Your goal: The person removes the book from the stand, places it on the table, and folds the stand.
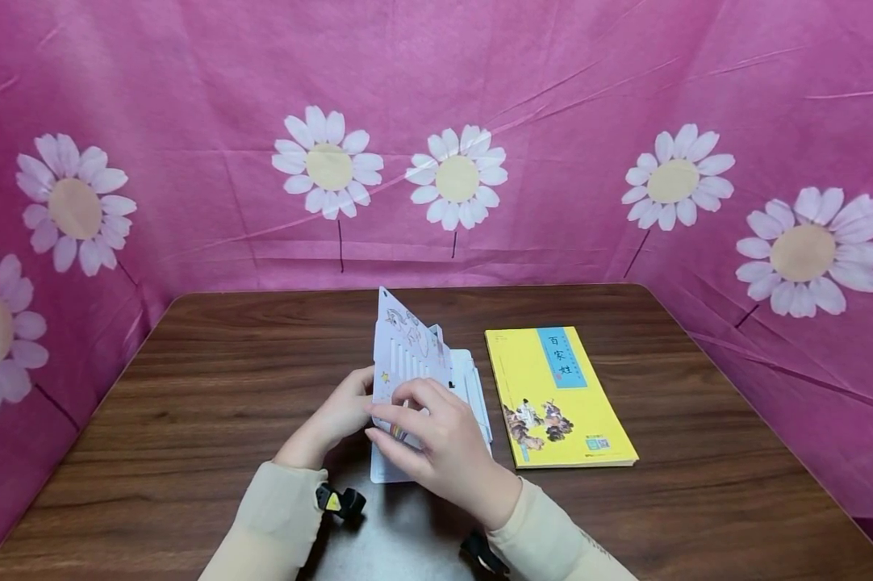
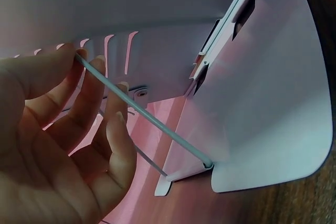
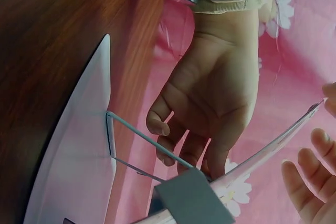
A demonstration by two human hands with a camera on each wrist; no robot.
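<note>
A white book stand (image 1: 411, 347) with a unicorn print and slots stands on the table, its panel raised at a steep angle from its base plate (image 2: 273, 103). Behind the panel, my left hand (image 1: 340, 413) pinches the grey wire support (image 2: 149, 118) between thumb and fingertips. The support's lower end meets the edge of the base plate. On the printed side is my right hand (image 1: 447, 442), its thumb and a finger at the panel's near edge, pinching it. Its other fingers (image 3: 310, 163) are loosely bent beside the panel.
A yellow book (image 1: 560, 403) with a blue title strip lies to the right of the stand. Underneath is a dark wooden table (image 1: 211, 363). A pink cloth (image 1: 553, 73) with white daisies hangs behind and at both sides.
</note>
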